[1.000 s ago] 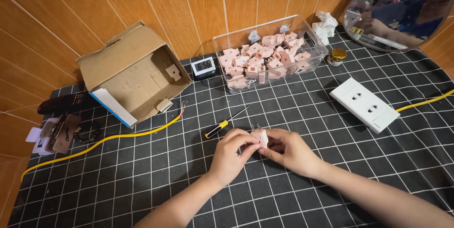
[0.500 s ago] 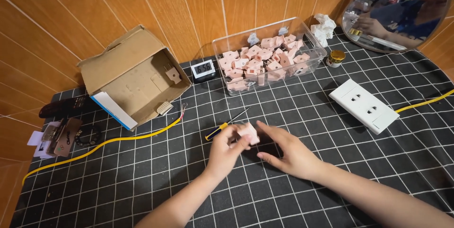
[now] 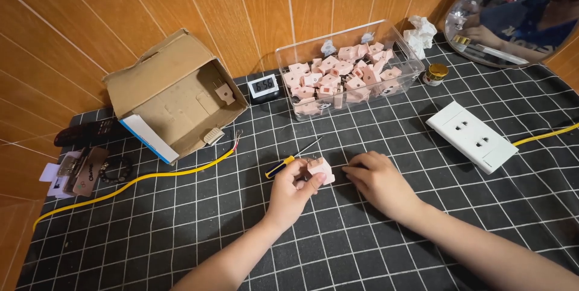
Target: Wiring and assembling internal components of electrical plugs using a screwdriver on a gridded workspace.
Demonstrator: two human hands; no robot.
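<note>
My left hand [image 3: 294, 189] grips a small pink socket part [image 3: 320, 169] between thumb and fingers, just above the black grid mat [image 3: 181, 230]. My right hand [image 3: 379, 180] lies palm down on the mat right of that part, fingers curled, apparently covering a small dark piece; I cannot tell if it holds it. A small screwdriver [image 3: 291, 159] with a yellow and blue handle lies on the mat just behind my left hand.
A clear plastic bin [image 3: 386, 44] of several pink parts stands at the back. An open cardboard box [image 3: 172, 95] sits at back left, a small digital clock [image 3: 263, 88] between them. A white double socket [image 3: 473, 136] with yellow cable lies right. A yellow wire [image 3: 139, 178] runs left.
My left hand has drawn the pink part away to the left. My right hand has let go of it and dropped flat onto the mat.
</note>
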